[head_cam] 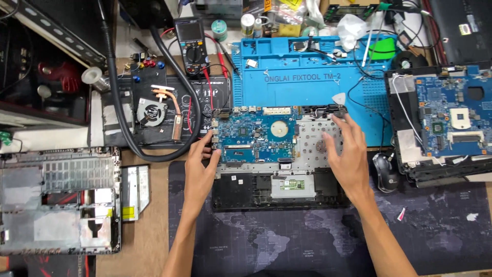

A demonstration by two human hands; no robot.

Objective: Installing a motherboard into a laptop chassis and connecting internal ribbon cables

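An opened laptop chassis [277,197] lies on a dark mat, with a blue motherboard [256,136] seated in its upper left part and a bare metal keyboard backplate [312,141] to the right. My left hand [199,166] grips the left edge of the motherboard, fingers curled on its side. My right hand [347,154] rests flat with spread fingers on the metal plate near the chassis's right hinge.
A cooling fan with copper heat pipe [159,110] and a multimeter [192,43] sit at upper left. A blue repair mat [307,77] lies behind. Another dismantled laptop board [451,115] is at right, a mouse [385,172] beside it, a bottom cover [59,200] at left.
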